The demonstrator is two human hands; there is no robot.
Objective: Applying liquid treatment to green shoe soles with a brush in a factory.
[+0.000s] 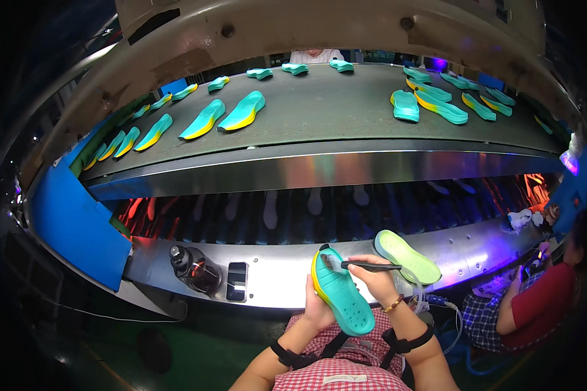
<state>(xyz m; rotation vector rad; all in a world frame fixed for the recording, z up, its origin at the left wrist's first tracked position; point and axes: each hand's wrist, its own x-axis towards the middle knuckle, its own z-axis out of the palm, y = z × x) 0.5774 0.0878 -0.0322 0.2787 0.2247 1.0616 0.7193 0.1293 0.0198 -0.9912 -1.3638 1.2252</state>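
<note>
My left hand is closed around the left side of a turquoise shoe sole with a yellow side edge and a black tip. The sole is tilted, its inner face up, and small holes dot its near end. In my right hand is a black-handled brush, gripped like a pen. Its pale bristles meet the sole's far end, where a dark patch shows. Just right of that hand, a pale green sole lies on the metal ledge. A clear tube hangs beside the right wrist.
A dark bottle and a black rectangular item are on the ledge at left. Beyond, an upper belt carries several turquoise soles; a lower level holds more, dimly lit. A person in red sits at right.
</note>
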